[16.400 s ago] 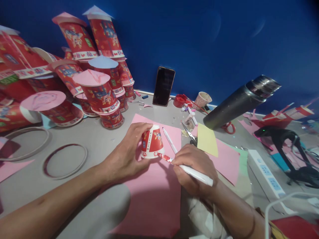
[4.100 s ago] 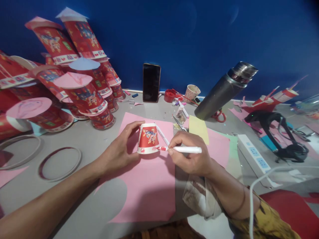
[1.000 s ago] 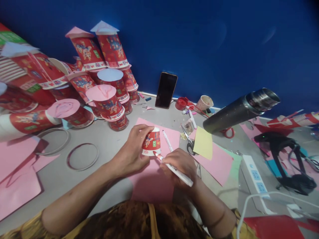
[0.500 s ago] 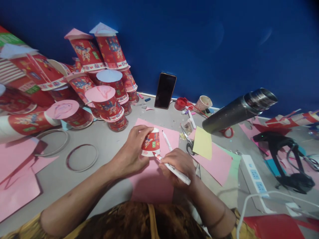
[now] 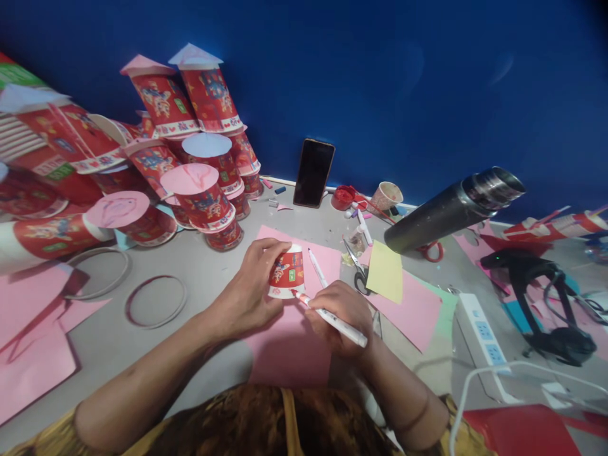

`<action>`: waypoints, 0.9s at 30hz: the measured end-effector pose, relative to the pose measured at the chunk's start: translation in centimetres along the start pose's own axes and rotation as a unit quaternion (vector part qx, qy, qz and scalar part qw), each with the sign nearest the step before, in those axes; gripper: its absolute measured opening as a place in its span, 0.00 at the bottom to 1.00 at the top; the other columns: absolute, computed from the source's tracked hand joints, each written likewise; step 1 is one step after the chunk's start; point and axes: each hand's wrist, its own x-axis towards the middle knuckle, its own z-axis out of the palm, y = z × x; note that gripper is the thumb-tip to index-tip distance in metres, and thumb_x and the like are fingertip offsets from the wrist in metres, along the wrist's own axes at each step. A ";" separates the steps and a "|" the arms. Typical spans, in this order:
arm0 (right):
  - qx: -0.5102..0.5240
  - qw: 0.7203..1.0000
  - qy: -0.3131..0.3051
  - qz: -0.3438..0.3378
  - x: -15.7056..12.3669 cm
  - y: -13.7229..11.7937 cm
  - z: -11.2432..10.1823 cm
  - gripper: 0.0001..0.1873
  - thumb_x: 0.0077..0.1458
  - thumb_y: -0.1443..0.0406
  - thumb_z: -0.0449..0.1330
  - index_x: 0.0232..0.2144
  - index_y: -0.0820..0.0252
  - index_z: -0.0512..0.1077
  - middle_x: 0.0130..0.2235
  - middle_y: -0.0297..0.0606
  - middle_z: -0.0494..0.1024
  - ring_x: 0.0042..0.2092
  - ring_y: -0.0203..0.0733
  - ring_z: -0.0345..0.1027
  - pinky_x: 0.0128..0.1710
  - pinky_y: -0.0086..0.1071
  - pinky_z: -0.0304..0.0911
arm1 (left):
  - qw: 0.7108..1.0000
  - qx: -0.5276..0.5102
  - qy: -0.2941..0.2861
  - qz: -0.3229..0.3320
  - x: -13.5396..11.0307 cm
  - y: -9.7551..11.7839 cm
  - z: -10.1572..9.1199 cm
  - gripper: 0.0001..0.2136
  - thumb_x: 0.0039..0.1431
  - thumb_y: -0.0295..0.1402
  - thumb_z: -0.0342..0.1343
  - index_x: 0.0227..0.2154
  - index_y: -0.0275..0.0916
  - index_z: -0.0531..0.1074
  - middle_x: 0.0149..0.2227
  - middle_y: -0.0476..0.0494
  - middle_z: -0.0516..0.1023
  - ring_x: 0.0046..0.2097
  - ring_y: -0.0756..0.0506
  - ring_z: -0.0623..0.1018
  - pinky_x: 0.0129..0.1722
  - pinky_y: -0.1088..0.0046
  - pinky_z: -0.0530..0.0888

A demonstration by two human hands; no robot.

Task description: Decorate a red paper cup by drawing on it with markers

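Observation:
A small red printed paper cup (image 5: 287,271) with a white rim band stands upside down in the grip of my left hand (image 5: 254,282), fingers round its left side. My right hand (image 5: 339,313) is closed on a white marker (image 5: 342,326), whose red tip meets the white band at the cup's lower edge. Faint pink marks show on that band to the left of the tip. Beneath both hands lies a pink paper sheet (image 5: 292,354). The white cap-like pen (image 5: 317,267) lies on it, just right of the cup.
Stacked red paper cups (image 5: 199,199) with paper tops crowd the left. A phone (image 5: 314,172) leans on the blue wall. To the right are scissors (image 5: 361,278), yellow paper (image 5: 386,272), a dark thermos (image 5: 451,209), a power strip (image 5: 483,329) and a black headset-like device (image 5: 536,304). Tape-like rings (image 5: 156,301) lie left.
The marker's rear end has swung slightly right and up in my right hand, its tip still at the cup's white band. My left hand keeps hold of the cup.

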 end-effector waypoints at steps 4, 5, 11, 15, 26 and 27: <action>-0.001 1.000 0.010 0.008 -0.1 0.1 -0.2 0.10 0.70 0.65 0.61 0.35 0.56 0.80 0.30 0.38 0.85 0.31 0.41 0.79 0.34 0.35 0.74 | 1.000 0.002 0.022 -0.002 -0.1 -0.3 0.4 0.42 0.49 0.26 0.58 0.70 0.42 0.57 0.63 0.33 0.64 0.67 0.29 0.68 0.68 0.40 0.71; 0.000 1.000 0.015 0.008 -0.1 0.1 -0.1 0.10 0.70 0.65 0.61 0.36 0.57 0.80 0.30 0.38 0.85 0.31 0.41 0.79 0.35 0.35 0.74 | 1.000 0.003 0.023 -0.003 -0.2 -0.3 0.5 0.42 0.48 0.25 0.58 0.70 0.42 0.57 0.63 0.33 0.64 0.67 0.29 0.68 0.68 0.40 0.71; 0.008 1.000 0.008 0.007 -0.3 0.2 0.1 0.09 0.70 0.65 0.61 0.36 0.56 0.80 0.31 0.38 0.85 0.31 0.41 0.79 0.35 0.35 0.74 | 1.000 0.008 0.014 -0.013 -0.1 -0.2 0.4 0.43 0.47 0.25 0.59 0.69 0.44 0.56 0.63 0.33 0.65 0.67 0.28 0.68 0.68 0.38 0.70; 0.009 1.000 0.011 0.008 -0.1 0.0 -0.1 0.09 0.70 0.66 0.61 0.35 0.56 0.79 0.29 0.37 0.84 0.31 0.41 0.79 0.34 0.34 0.74 | 1.000 -0.004 0.000 -0.007 0.1 -0.1 -0.1 0.43 0.48 0.25 0.59 0.70 0.42 0.56 0.63 0.32 0.65 0.67 0.27 0.68 0.68 0.37 0.69; 0.013 1.000 -0.008 0.018 -0.5 0.1 -0.1 0.08 0.68 0.65 0.62 0.35 0.56 0.80 0.30 0.38 0.84 0.31 0.42 0.79 0.35 0.35 0.74 | 0.999 -0.020 -0.008 -0.027 0.1 0.1 -0.2 0.41 0.49 0.26 0.59 0.69 0.42 0.58 0.63 0.33 0.66 0.67 0.28 0.68 0.69 0.37 0.69; 0.013 1.000 -0.008 0.017 -0.4 0.1 -0.1 0.08 0.68 0.65 0.62 0.35 0.56 0.80 0.30 0.38 0.84 0.31 0.42 0.79 0.35 0.35 0.75 | 0.999 -0.020 -0.008 -0.027 0.1 0.1 -0.3 0.41 0.49 0.26 0.60 0.69 0.43 0.58 0.63 0.33 0.66 0.67 0.28 0.68 0.69 0.38 0.69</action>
